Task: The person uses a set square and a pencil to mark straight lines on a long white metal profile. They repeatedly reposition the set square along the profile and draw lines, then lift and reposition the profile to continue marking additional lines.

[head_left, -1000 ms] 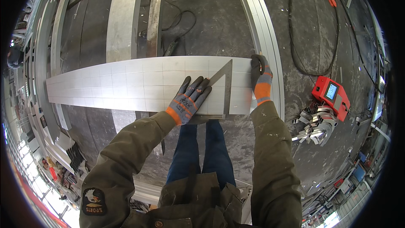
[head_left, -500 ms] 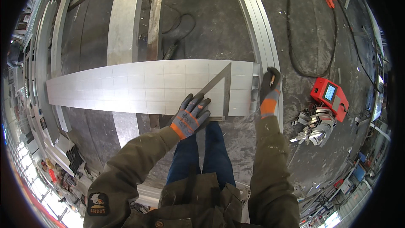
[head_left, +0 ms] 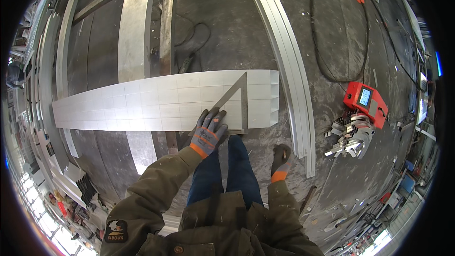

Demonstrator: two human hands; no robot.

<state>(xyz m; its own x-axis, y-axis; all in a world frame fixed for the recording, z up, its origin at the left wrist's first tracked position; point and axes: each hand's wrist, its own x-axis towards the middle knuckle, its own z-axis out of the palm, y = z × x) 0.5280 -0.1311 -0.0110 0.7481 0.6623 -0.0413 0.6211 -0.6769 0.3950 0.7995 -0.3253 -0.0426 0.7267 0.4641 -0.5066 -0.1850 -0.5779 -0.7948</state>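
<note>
Your right hand (head_left: 280,160) has come off the panel end and hangs loosely curled, holding nothing; left hand (head_left: 210,132) is spread flat on the triangular square (head_left: 235,96), which lies on the aluminium panel (head_left: 156,103) near its right end; press its base flush against the edge.

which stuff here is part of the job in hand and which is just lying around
In use:
left hand
triangular square
row of aluminium profiles

Lying about:
red meter
offcut pile
black cable
curved rails
right hand, off the work
</note>
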